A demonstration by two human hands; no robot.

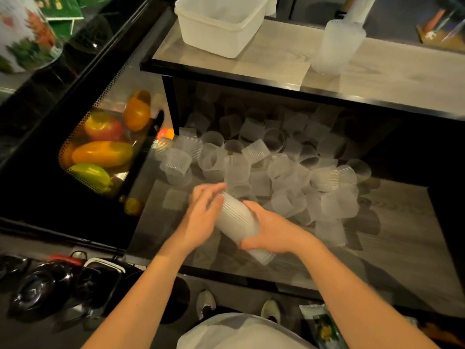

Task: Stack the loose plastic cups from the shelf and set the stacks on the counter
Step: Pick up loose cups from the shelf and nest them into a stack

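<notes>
Several loose clear ribbed plastic cups [261,157] lie jumbled on the lower shelf [392,238]. My right hand [271,230] grips a nested stack of cups [236,220], held tilted above the shelf's front part. My left hand [201,217] rests against the upper end of that stack, fingers curled around it. Up on the counter [276,61] stands a tall finished stack of cups [334,49].
A white plastic tub [219,26] sits on the counter at the back left. A glass case holding coloured peppers [103,152] stands left of the shelf. Black bowls and pans [50,285] lie at the lower left. Shoes [206,303] are below.
</notes>
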